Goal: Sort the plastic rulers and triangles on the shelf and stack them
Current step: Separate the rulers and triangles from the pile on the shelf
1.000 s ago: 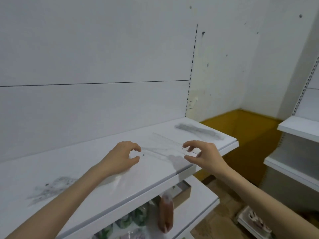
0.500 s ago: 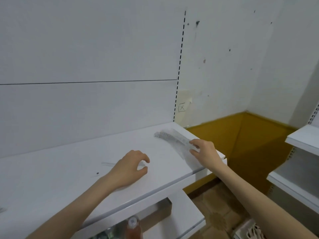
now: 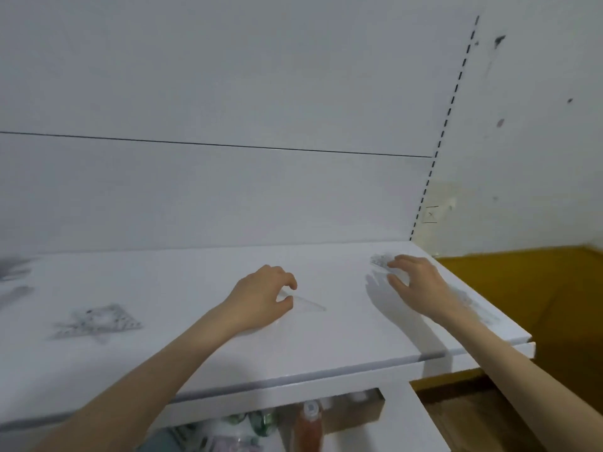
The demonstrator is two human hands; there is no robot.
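Note:
On the white shelf (image 3: 195,353) my left hand (image 3: 261,298) pinches the corner of a clear plastic triangle (image 3: 306,305) that lies flat at the shelf's middle. My right hand (image 3: 414,282) rests with spread, bent fingers on a pile of clear rulers (image 3: 380,261) near the shelf's right end; I cannot tell whether it grips one. A heap of clear triangles (image 3: 98,321) lies at the left. More blurred clear pieces (image 3: 13,269) sit at the far left edge.
The white back panel (image 3: 228,197) rises right behind the shelf. The shelf ends at the right by a slotted upright (image 3: 437,151), with a yellow floor (image 3: 538,288) beyond. A lower shelf holds bottles (image 3: 310,422) and a cardboard box (image 3: 352,409).
The view swung left, bringing the triangle heap into sight. My left hand now pinches a clear triangle. My right hand stays on the ruler pile at the right end.

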